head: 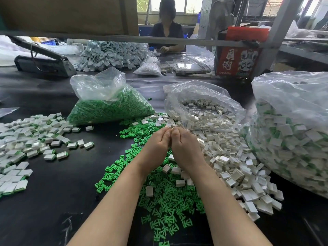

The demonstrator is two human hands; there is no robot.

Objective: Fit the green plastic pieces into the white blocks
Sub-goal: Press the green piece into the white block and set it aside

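Hands pressed together above green pieces [165, 201]: left hand [157, 142] and right hand [183, 144] curled, small white block [170, 128] apparently pinched at fingertips; green insert hidden. Misalignment risked if pressed unseen; block could be dropped into white blocks [230, 157] pile.

Small factory assembly workshop: long dark desk [53, 192] heaped with loose green plastic pieces [159, 201] and white blocks [230, 157], bulk clear bags of parts [110, 103], a pile of finished blocks [26, 139], a second worker [166, 31] seated opposite, metal shelving posts [276, 32] behind.
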